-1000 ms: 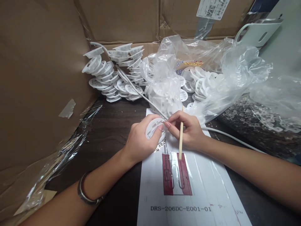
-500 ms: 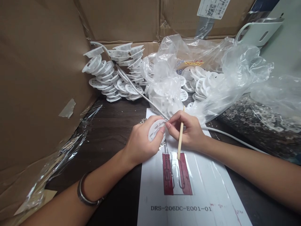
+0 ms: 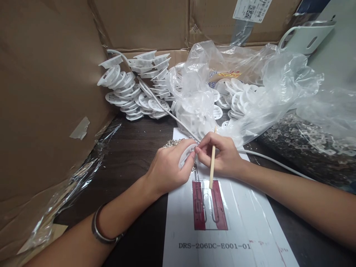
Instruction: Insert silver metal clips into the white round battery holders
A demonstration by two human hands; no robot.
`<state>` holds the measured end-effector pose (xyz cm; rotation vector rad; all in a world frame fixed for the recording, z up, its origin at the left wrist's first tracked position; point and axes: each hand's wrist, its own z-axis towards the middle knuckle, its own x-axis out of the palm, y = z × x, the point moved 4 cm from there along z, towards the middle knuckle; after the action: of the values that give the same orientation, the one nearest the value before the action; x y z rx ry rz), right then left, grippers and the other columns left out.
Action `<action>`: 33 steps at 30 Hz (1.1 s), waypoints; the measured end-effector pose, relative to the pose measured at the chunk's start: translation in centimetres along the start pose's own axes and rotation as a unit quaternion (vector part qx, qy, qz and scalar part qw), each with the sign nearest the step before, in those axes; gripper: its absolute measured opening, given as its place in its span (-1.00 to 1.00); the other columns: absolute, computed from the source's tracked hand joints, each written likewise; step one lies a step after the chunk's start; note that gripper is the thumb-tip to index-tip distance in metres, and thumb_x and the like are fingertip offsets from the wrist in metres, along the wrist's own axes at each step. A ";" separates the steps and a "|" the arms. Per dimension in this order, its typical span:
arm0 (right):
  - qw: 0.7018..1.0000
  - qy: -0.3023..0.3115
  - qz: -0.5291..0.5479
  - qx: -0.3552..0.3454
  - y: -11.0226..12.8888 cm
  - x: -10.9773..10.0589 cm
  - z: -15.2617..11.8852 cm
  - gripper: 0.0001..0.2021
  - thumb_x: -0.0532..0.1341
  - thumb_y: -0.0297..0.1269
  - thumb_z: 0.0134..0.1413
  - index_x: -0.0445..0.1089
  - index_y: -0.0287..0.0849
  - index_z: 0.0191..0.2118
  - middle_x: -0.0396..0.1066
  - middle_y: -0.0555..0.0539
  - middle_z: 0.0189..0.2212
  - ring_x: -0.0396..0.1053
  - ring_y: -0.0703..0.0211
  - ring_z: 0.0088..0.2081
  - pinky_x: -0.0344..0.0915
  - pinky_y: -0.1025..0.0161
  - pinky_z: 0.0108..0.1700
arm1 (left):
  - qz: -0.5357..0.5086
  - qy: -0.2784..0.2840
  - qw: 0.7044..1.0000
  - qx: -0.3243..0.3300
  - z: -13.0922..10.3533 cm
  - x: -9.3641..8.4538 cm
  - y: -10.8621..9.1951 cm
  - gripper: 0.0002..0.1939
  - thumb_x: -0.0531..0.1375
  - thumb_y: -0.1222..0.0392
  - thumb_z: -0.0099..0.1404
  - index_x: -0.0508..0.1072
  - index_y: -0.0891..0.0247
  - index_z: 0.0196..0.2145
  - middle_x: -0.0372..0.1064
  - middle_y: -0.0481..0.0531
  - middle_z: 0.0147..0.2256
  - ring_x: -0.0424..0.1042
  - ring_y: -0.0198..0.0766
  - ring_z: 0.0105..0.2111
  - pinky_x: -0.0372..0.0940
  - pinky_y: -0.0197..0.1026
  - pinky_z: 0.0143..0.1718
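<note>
My left hand [image 3: 172,167] is closed on a white round plastic disc [image 3: 187,155] with slots in it, its thumb over the near face. The disc is tilted, so only a narrow part shows. Small silvery metal pieces [image 3: 172,142] peek out from behind that hand; how they are held is hidden. My right hand [image 3: 219,154] has a wooden stick [image 3: 213,167] tucked between its fingers, pointing down. Its thumb and forefinger are pinched at the disc's right edge; what lies between the fingertips is too small to make out. A white cable [image 3: 178,120] passes just behind the fingers.
Beneath the hands lies a printed sheet [image 3: 205,244] with a red drawing. White discs [image 3: 133,85] are stacked at the back left, others beside a clear plastic bag [image 3: 194,92]. Metal pieces [image 3: 319,137] fill a bag at right. Cardboard walls [image 3: 50,74] enclose the back and left.
The disc has turned in my left hand and shows a narrower face. More metal pieces show behind that hand. My right hand and the stick have shifted slightly left.
</note>
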<state>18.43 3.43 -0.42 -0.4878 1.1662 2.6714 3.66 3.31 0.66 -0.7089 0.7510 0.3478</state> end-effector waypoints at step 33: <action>0.999 0.001 0.000 0.038 -0.4 -0.4 0.2 -0.90 0.22 -0.39 0.10 0.30 -0.22 -0.41 0.24 0.10 -0.62 0.13 0.45 -0.61 0.10 0.43 -0.56 | -0.262 0.039 0.954 -0.141 0.2 0.0 0.7 -0.74 0.17 0.17 0.29 0.42 0.25 -0.07 0.49 0.01 -0.21 0.47 -0.27 -0.27 0.36 -0.26 -0.25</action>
<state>18.85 3.80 -0.45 -0.4779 1.2621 2.6152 3.36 3.96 0.47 -1.1635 0.5637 -0.0637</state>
